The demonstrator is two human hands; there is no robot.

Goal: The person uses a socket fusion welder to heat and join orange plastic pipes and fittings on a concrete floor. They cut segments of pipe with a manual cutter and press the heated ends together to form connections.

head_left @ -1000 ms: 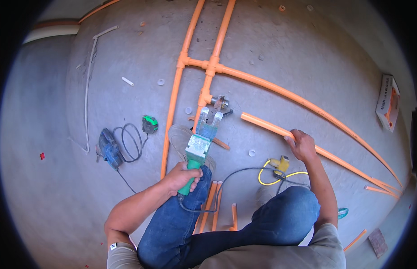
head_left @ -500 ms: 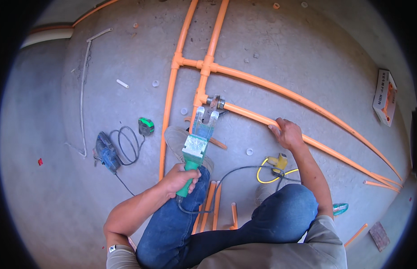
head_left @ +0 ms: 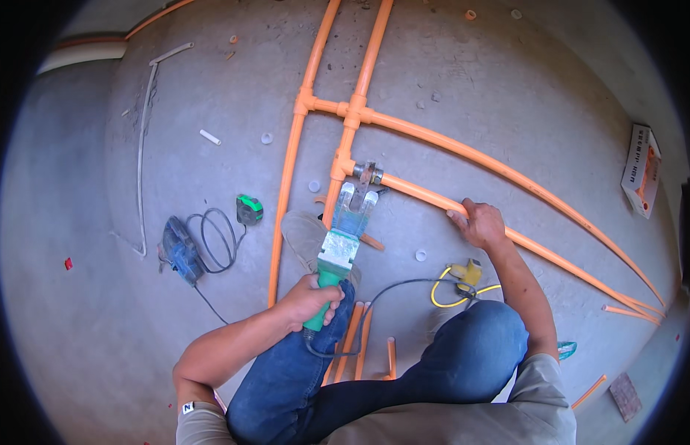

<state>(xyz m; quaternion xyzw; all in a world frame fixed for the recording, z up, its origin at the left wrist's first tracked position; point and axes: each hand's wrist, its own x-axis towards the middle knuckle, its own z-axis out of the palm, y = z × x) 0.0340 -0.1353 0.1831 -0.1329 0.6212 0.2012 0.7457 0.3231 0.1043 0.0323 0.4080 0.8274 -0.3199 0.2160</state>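
My left hand point(head_left: 312, 302) is closed round the green handle of a pipe welding tool point(head_left: 334, 252). Its metal head point(head_left: 367, 173), with dark sockets and a forked stand below, sits between an orange tee point(head_left: 342, 167) and the end of an orange pipe point(head_left: 426, 194). My right hand point(head_left: 478, 226) grips that pipe along its middle, fingers wrapped over it. The tee is part of a joined orange pipe grid point(head_left: 441, 139) lying on the concrete floor. My bent legs in jeans point(head_left: 471, 341) are below my hands.
On the left lie a blue power tool point(head_left: 180, 248) with cord, a green-and-black tape measure point(head_left: 249, 210) and thin pipe point(head_left: 141, 193). On the right are a yellow plug block point(head_left: 467, 274) and a box of fittings point(head_left: 641, 170). Loose orange pipes point(head_left: 356, 337) lie between my legs.
Since a second ago, my right hand has moved the pipe left and up, so its end now meets the tool's head. My left hand still holds the handle.
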